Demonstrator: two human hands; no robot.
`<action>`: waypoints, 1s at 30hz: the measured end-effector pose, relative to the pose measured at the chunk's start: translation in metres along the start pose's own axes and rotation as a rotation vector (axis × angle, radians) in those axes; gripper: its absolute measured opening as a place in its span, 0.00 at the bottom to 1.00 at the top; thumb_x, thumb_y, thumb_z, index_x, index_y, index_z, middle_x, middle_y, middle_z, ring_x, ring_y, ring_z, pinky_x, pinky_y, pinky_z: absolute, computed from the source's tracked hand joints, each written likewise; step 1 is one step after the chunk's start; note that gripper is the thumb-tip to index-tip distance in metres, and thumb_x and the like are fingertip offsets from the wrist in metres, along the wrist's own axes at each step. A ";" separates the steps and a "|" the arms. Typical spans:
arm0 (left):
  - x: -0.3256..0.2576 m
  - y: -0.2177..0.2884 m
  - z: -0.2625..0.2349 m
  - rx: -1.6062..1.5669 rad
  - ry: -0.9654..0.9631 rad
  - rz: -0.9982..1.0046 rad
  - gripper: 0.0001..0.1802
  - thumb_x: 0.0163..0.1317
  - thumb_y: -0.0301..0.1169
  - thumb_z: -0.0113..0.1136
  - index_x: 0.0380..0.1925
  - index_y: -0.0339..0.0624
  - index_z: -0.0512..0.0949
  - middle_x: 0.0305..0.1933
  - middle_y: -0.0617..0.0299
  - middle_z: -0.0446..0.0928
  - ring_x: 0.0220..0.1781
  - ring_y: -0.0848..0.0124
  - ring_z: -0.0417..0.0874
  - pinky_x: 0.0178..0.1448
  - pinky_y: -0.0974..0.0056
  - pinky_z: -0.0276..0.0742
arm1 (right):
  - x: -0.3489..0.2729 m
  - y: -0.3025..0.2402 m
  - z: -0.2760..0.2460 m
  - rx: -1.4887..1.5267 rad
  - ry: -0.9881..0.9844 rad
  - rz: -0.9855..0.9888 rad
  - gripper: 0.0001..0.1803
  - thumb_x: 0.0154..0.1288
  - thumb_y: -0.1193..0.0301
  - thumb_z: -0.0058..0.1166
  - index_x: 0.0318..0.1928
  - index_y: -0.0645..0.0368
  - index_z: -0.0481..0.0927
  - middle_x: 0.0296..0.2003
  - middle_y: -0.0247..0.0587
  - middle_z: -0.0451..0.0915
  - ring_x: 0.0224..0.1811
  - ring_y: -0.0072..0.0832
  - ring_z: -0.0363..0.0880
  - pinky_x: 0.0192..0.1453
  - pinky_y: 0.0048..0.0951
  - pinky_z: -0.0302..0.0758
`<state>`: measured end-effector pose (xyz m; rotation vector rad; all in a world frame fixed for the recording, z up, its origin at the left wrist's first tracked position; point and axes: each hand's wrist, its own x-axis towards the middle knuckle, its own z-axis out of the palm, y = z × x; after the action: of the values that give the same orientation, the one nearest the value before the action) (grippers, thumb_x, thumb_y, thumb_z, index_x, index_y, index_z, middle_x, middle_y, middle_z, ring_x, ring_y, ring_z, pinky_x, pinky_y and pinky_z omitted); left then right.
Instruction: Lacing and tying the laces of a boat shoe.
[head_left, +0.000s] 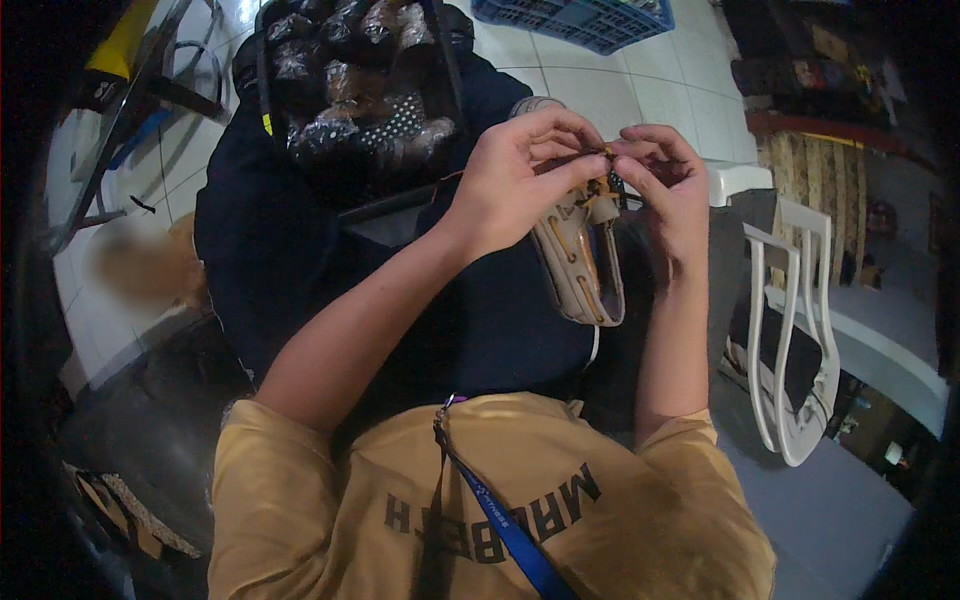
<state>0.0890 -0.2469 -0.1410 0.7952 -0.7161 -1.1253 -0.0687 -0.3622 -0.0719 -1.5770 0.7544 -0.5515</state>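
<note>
Over my lap, both hands are raised close together with fingertips nearly meeting. My left hand is closed in a pinch, its thumb pressed to the fingers. Facing it, my right hand pinches too, thumb against forefinger. Small dark and orange bits show between the fingertips, too small to name. Just below the hands is a beige shoe-like piece with orange lacing along its side. Its upper part is partly covered by my left hand and fingers.
A black crate of plastic-wrapped items stands beyond my dark-clad legs. Farther off, a blue crate sits on the tiled floor. At right is a white chair frame. A blue lanyard hangs on my chest.
</note>
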 end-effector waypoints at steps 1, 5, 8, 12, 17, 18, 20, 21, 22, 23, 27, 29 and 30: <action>-0.001 0.000 0.001 0.000 0.000 -0.002 0.12 0.70 0.21 0.68 0.52 0.33 0.80 0.49 0.59 0.84 0.54 0.73 0.87 0.62 0.66 0.83 | -0.003 -0.001 0.001 0.002 0.015 0.002 0.19 0.62 0.79 0.74 0.52 0.64 0.84 0.41 0.38 0.89 0.44 0.22 0.87 0.52 0.25 0.81; -0.001 0.004 0.004 0.023 0.030 0.006 0.11 0.69 0.21 0.69 0.50 0.32 0.81 0.48 0.57 0.86 0.53 0.72 0.88 0.60 0.67 0.84 | -0.003 -0.003 -0.001 -0.049 0.021 -0.031 0.18 0.63 0.79 0.74 0.53 0.65 0.84 0.42 0.41 0.90 0.44 0.22 0.87 0.51 0.25 0.82; -0.002 0.011 0.006 0.080 0.052 -0.002 0.10 0.68 0.21 0.70 0.47 0.31 0.82 0.47 0.55 0.88 0.52 0.72 0.89 0.60 0.67 0.85 | -0.004 -0.011 0.001 -0.103 0.023 -0.036 0.18 0.63 0.79 0.74 0.53 0.65 0.84 0.42 0.41 0.90 0.44 0.23 0.87 0.52 0.25 0.82; 0.000 0.013 0.003 0.102 0.047 -0.030 0.08 0.67 0.22 0.71 0.43 0.31 0.83 0.46 0.56 0.88 0.51 0.72 0.89 0.58 0.67 0.85 | -0.004 -0.014 0.002 -0.156 0.000 -0.089 0.17 0.64 0.80 0.73 0.52 0.65 0.84 0.43 0.41 0.90 0.44 0.22 0.87 0.52 0.25 0.82; 0.005 0.019 -0.003 0.294 0.051 0.011 0.10 0.66 0.26 0.73 0.44 0.34 0.85 0.43 0.61 0.87 0.49 0.73 0.88 0.55 0.66 0.84 | -0.002 -0.002 0.004 -0.190 0.041 -0.235 0.14 0.66 0.81 0.70 0.51 0.65 0.85 0.45 0.41 0.88 0.48 0.23 0.86 0.54 0.26 0.82; 0.006 0.021 -0.003 0.413 0.063 0.069 0.10 0.66 0.27 0.73 0.44 0.35 0.85 0.42 0.63 0.87 0.48 0.74 0.87 0.54 0.66 0.84 | -0.003 0.000 0.005 -0.191 0.041 -0.234 0.14 0.66 0.81 0.70 0.51 0.65 0.85 0.45 0.41 0.88 0.48 0.23 0.86 0.54 0.26 0.82; 0.006 0.024 -0.002 0.352 0.062 0.023 0.11 0.66 0.28 0.74 0.44 0.35 0.86 0.43 0.63 0.87 0.48 0.74 0.87 0.54 0.66 0.83 | -0.002 0.004 0.008 -0.077 0.061 -0.266 0.13 0.67 0.82 0.69 0.50 0.65 0.84 0.45 0.40 0.87 0.49 0.23 0.85 0.54 0.26 0.81; 0.007 0.024 -0.001 0.292 0.060 -0.022 0.11 0.65 0.28 0.74 0.44 0.36 0.86 0.43 0.64 0.87 0.48 0.75 0.86 0.53 0.66 0.83 | -0.001 0.004 0.008 -0.078 0.061 -0.266 0.13 0.67 0.82 0.69 0.50 0.65 0.84 0.45 0.40 0.87 0.49 0.23 0.85 0.54 0.26 0.81; 0.006 0.025 -0.002 0.293 0.061 -0.024 0.11 0.65 0.28 0.74 0.44 0.36 0.86 0.43 0.64 0.87 0.48 0.75 0.86 0.53 0.66 0.83 | 0.000 0.005 0.010 -0.077 0.065 -0.265 0.12 0.68 0.82 0.68 0.50 0.65 0.84 0.45 0.39 0.87 0.49 0.22 0.84 0.54 0.26 0.81; 0.006 0.025 -0.002 0.259 0.059 -0.032 0.10 0.66 0.28 0.73 0.44 0.36 0.86 0.43 0.64 0.87 0.48 0.75 0.86 0.53 0.66 0.82 | 0.002 0.007 0.011 -0.076 0.070 -0.263 0.11 0.69 0.82 0.68 0.50 0.65 0.84 0.45 0.38 0.86 0.49 0.22 0.84 0.54 0.26 0.80; 0.008 0.024 -0.007 0.177 0.023 -0.053 0.11 0.68 0.29 0.72 0.46 0.36 0.85 0.43 0.63 0.87 0.48 0.76 0.85 0.53 0.66 0.82 | 0.002 0.010 0.011 -0.028 0.056 -0.213 0.11 0.69 0.82 0.67 0.50 0.64 0.83 0.45 0.38 0.86 0.49 0.22 0.84 0.55 0.25 0.79; 0.007 0.028 -0.004 0.211 0.034 -0.012 0.11 0.69 0.30 0.71 0.47 0.36 0.85 0.43 0.63 0.86 0.48 0.76 0.85 0.54 0.67 0.82 | 0.000 0.012 0.010 -0.195 0.131 -0.200 0.10 0.73 0.79 0.64 0.52 0.63 0.84 0.45 0.38 0.87 0.50 0.23 0.84 0.56 0.24 0.79; 0.007 0.030 -0.003 0.247 0.047 0.030 0.11 0.71 0.30 0.70 0.48 0.36 0.85 0.43 0.63 0.86 0.47 0.77 0.85 0.55 0.67 0.81 | -0.005 0.010 0.008 -0.197 0.134 -0.201 0.10 0.73 0.79 0.64 0.52 0.63 0.84 0.45 0.38 0.87 0.50 0.23 0.84 0.56 0.24 0.79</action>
<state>0.1083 -0.2467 -0.1169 1.0126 -0.8350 -0.9999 -0.0675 -0.3537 -0.0829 -1.8246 0.7734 -0.7537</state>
